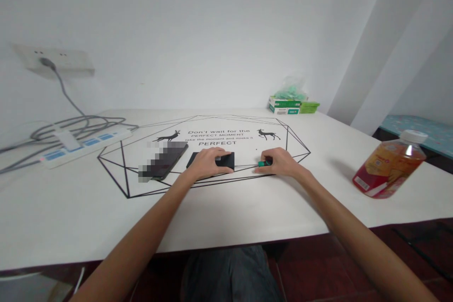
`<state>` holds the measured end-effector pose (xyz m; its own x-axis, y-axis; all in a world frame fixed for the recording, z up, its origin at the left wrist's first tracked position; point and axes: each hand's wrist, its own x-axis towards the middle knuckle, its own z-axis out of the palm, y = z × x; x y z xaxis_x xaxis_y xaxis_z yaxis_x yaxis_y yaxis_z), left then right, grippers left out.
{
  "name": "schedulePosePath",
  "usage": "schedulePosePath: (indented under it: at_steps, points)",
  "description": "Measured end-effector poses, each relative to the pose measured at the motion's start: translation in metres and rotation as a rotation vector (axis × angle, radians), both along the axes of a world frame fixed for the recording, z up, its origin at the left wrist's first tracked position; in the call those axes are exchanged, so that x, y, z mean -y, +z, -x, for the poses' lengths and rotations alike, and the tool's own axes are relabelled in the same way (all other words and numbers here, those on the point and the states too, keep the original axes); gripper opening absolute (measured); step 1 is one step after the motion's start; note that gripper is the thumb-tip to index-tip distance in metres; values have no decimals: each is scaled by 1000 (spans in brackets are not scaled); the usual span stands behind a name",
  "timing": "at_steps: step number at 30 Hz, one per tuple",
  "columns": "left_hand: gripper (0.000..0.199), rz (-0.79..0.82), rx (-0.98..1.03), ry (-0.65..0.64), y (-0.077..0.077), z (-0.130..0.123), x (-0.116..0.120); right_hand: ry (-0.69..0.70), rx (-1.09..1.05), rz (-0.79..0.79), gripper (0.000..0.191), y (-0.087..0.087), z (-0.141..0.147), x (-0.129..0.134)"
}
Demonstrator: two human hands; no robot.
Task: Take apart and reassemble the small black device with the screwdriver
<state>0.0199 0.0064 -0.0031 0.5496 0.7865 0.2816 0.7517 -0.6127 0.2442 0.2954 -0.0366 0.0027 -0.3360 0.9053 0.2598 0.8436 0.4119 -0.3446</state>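
My left hand (207, 163) lies over a flat black rectangular case (228, 160) on the table. Its thumb is at the near edge and its fingers are at the far edge, gripping the case across its width. A small greyish patch shows between thumb and finger; I cannot make out what it is. To the right, my right hand (281, 163) is curled low over the tabletop, closed around a small object with a green end (261, 163) and a dark part. My fingers hide most of that object. Left of my left hand lies a dark phone (171, 160), partly blurred out.
A bottle of amber drink (391, 165) with a white cap stands at the right. Green and white boxes (285, 104) with a plastic bag on top are at the back. A power strip (88, 146) and coiled cables (71, 125) lie at the left, near a wall socket (54, 59).
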Motion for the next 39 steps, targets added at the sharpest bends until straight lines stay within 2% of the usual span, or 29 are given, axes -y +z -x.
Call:
schedulePosePath:
  at_steps: [3,8,17,22,27,32,39]
  points:
    - [73,6,-1,15,-1,0,0,-28,76,-32,36,-1,4,2]
    - [73,3,12,16,-2,1,0,-28,126,30,39,-2,6,5]
    - [72,14,18,-1,0,1,1,142,-119,234,47,7,-6,1]
    - [71,8,22,-3,-2,1,0,120,-198,193,47,2,-9,-3]
    - [73,12,32,2,-2,0,1,98,-140,162,41,-3,-6,-3]
    - [72,28,37,-3,1,0,3,99,-168,169,39,-1,-5,-1]
    - [71,37,36,1,2,0,4,156,-183,277,46,0,-12,-5]
